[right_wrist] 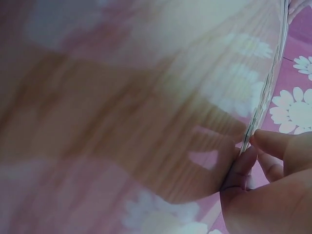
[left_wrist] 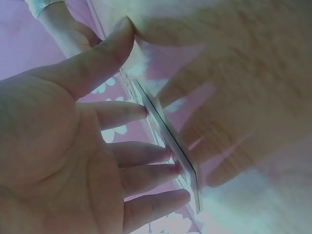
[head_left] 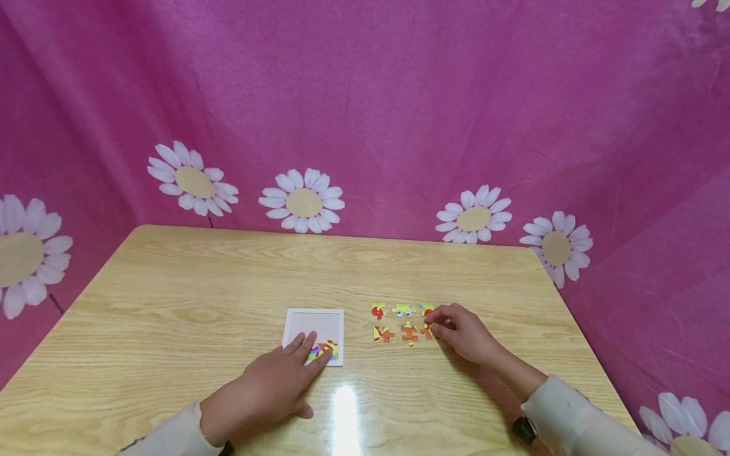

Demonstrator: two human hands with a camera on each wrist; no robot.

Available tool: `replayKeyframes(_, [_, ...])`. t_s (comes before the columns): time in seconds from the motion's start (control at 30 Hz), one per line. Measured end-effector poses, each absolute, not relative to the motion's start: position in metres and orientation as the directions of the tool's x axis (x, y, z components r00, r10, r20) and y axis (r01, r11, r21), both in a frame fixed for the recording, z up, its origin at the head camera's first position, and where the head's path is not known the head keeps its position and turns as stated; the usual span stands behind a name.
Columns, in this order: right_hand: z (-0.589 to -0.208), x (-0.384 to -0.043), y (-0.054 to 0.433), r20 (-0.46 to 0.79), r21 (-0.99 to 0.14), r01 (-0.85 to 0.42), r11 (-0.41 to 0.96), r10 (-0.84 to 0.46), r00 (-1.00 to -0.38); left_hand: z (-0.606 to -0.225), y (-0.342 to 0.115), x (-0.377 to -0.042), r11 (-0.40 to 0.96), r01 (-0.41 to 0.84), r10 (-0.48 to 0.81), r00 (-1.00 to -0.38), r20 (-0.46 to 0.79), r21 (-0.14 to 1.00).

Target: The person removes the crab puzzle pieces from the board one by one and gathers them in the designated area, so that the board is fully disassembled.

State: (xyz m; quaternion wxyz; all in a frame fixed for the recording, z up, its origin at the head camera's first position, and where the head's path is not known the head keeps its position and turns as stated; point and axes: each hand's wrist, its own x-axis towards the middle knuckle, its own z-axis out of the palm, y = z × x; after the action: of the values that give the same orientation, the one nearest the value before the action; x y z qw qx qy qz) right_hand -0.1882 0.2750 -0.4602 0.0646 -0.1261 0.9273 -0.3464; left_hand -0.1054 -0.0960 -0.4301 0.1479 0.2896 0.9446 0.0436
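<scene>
My left hand point(head_left: 279, 380) lies flat with fingers spread, its fingertips on the white square puzzle tray point(head_left: 292, 316). Joined puzzle pieces point(head_left: 327, 349) in rainbow colours, orange and yellow fill the tray's near side, partly hidden by those fingers. To the right of the tray, several loose puzzle pieces lie in two rows, including a yellow-and-red one point(head_left: 378, 310) and an orange one point(head_left: 409, 334). At the right end, my right hand point(head_left: 470, 335) pinches the near-row puzzle piece point(head_left: 425, 332) between thumb and index finger, partly covering it. The right wrist view shows these fingertips low at the tabletop.
The wooden table point(head_left: 228, 272) has a glossy top with a bright light reflection near the front. Behind it and along both sides hangs a pink curtain point(head_left: 371, 114) printed with white daisies.
</scene>
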Motion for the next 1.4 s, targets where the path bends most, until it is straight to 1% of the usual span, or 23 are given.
replayKeyframes(0.13, [-0.459, -0.189, 0.274, -0.032, -0.665, -0.187, 0.723, -0.277, -0.96, -0.43, -0.096, -0.106, 0.826, 0.544, 0.564, -0.789, -0.246, 0.148])
replayKeyframes(0.23, [-0.458, -0.19, 0.273, -0.026, -0.677, -0.181, 0.713, -0.269, -0.963, -0.43, -0.097, -0.105, 0.826, 0.54, 0.564, -0.789, -0.242, 0.162])
replayKeyframes(0.3, [-0.457, -0.19, 0.272, -0.032, -0.694, -0.163, 0.701, -0.256, -0.966, -0.431, -0.099, -0.105, 0.823, 0.538, 0.568, -0.788, -0.237, 0.184])
replayKeyframes(0.43, [-0.456, -0.191, 0.272, -0.05, -0.73, -0.127, 0.672, -0.237, -0.97, -0.433, -0.105, -0.104, 0.805, 0.532, 0.587, -0.777, -0.226, 0.263])
replayKeyframes(0.57, [-0.455, -0.191, 0.272, -0.057, -0.745, -0.119, 0.656, -0.241, -0.969, -0.436, -0.116, -0.101, 0.779, 0.533, 0.61, -0.767, -0.199, 0.331])
replayKeyframes(0.77, [-0.453, -0.191, 0.272, -0.058, -0.751, -0.117, 0.65, -0.242, -0.969, -0.437, -0.134, -0.097, 0.768, 0.514, 0.604, -0.779, -0.166, 0.382])
replayKeyframes(0.97, [-0.452, -0.191, 0.273, -0.059, -0.758, -0.115, 0.642, -0.243, -0.968, -0.439, -0.15, -0.095, 0.772, 0.496, 0.59, -0.791, -0.159, 0.398])
replayKeyframes(1.13, [-0.448, -0.193, 0.273, -0.037, -0.759, -0.146, 0.635, -0.265, -0.964, -0.439, -0.16, -0.093, 0.758, 0.509, 0.607, -0.779, -0.156, 0.407])
replayKeyframes(1.27, [-0.446, -0.193, 0.271, -0.048, -0.778, -0.134, 0.614, -0.271, -0.961, -0.439, -0.165, -0.093, 0.754, 0.518, 0.616, -0.771, -0.161, 0.405])
replayKeyframes(1.4, [-0.445, -0.193, 0.266, -0.047, -0.773, -0.132, 0.62, -0.264, -0.963, -0.439, -0.166, -0.093, 0.754, 0.516, 0.618, -0.768, -0.17, 0.407])
